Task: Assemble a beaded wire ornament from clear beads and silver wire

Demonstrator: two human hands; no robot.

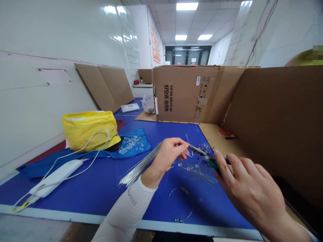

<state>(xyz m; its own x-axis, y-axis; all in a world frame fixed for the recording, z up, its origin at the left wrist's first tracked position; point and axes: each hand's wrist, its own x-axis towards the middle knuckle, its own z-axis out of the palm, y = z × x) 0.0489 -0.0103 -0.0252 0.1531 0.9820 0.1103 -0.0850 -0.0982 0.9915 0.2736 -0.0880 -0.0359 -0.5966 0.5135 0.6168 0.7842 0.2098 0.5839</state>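
1. The left hand [165, 159] is closed in a pinch, gripping a thick bundle of thin silver wires [141, 166] that fans out toward the near left. Its fingertips reach toward the jaws of the pliers.
2. The right hand [249, 191] is curled around the green handles of a pair of pliers [203, 154], whose steel nose points left at the wires just beside the left fingertips.
3. Under the hands, on a blue-topped table [75, 215], a few loose wires with clear beads [188, 165] lie tangled.
4. Nearer, a closed wire loop with clear beads [179, 205] lies flat and looks complete.
5. Many clear beads [131, 144] remain heaped on a blue cloth [141, 143] to the left, and most of the wire bundle appears unused, so only a small share looks worked.
6. Further left are a yellow bag [88, 131] and a white power bank [55, 178] with its cable. A cardboard box [186, 90] stands at the far edge.
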